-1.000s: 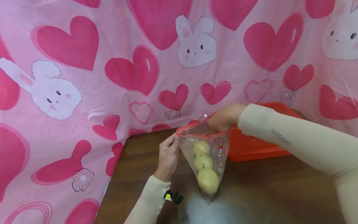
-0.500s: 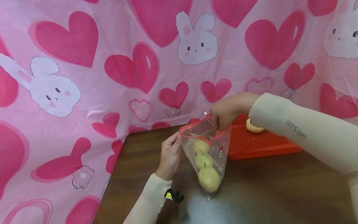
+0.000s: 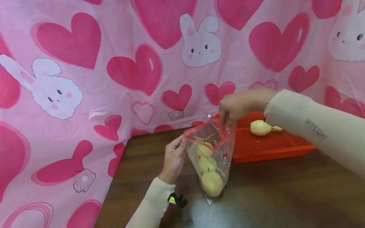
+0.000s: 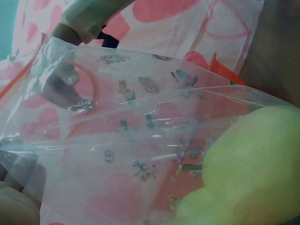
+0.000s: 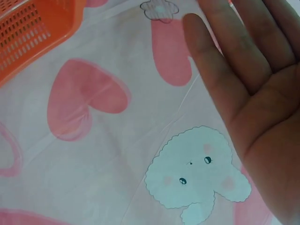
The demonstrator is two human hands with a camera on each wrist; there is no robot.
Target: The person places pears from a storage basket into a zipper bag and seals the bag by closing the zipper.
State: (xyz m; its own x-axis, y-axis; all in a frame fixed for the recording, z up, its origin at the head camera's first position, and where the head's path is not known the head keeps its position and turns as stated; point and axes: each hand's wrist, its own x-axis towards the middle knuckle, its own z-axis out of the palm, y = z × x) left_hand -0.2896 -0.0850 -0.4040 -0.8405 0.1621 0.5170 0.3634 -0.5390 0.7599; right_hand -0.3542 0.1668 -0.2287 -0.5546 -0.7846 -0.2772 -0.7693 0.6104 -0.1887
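Note:
A clear zip bag (image 3: 223,164) with a red rim and small printed figures stands mouth up over the table, several yellow pears (image 3: 212,183) stacked inside. My left hand (image 3: 172,156) pinches its left rim between thumb and fingers. On the opposite side my right hand (image 3: 235,106) has its fingertips down at the rim, pinching the plastic there. In the left wrist view, that hand shows through the film, and pears (image 4: 255,164) with stems fill the lower right. The right wrist view shows the palm and straight outer fingers (image 5: 211,70); thumb and index finger are out of frame.
Right of the bag, a red plastic basket (image 3: 262,153) holds another pear (image 3: 260,128), with a pale yellow piece beside it partly behind the right sleeve. Under everything is a dark wooden table (image 3: 256,196). A pink heart-and-rabbit cloth (image 3: 159,104) hangs behind.
My right hand has risen out of the bag's mouth and shifted right to its rim. The pear in the basket has come into view from behind the sleeve. The left hand barely moves.

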